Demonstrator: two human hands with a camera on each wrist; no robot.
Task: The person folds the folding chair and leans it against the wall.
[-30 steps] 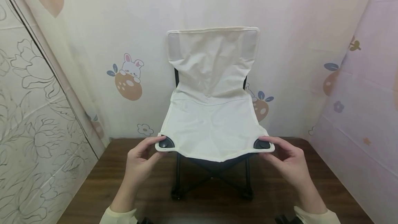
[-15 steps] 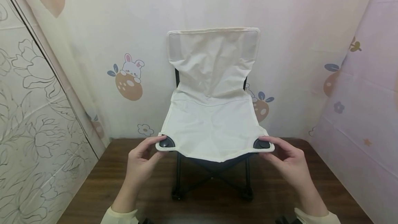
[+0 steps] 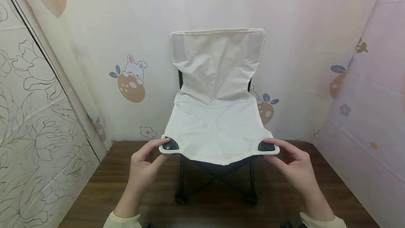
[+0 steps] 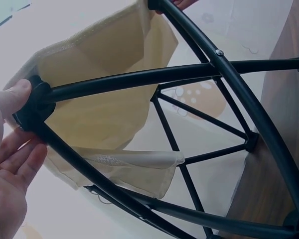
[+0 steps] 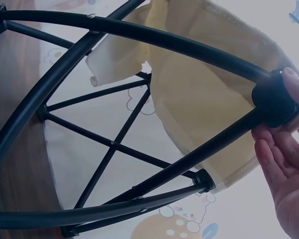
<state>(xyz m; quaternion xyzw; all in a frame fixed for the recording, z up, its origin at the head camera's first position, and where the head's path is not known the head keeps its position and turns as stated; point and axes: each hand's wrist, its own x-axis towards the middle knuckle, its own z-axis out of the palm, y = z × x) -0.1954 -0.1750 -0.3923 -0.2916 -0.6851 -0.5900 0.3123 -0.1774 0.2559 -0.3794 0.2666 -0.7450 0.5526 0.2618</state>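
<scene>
A person's left hand (image 3: 143, 166) pinches the near left corner of a cream-fabric folding chair (image 3: 215, 126) between finger and thumb; the right hand (image 3: 294, 166) pinches the chair's near right corner likewise. The chair stands between the hands and extends beyond them, its wrinkled backrest farthest away. A rounded black patch (image 3: 171, 145) covers each gripped corner. Beneath the chair's seat, crossed black tubes (image 4: 134, 78) lead down to a dark brown wood-grain surface (image 3: 110, 178). Behind the chair hangs a pale curtain (image 3: 139, 13) printed with a white rabbit (image 3: 134, 69) hugging an orange-brown strawberry (image 3: 131, 89).
</scene>
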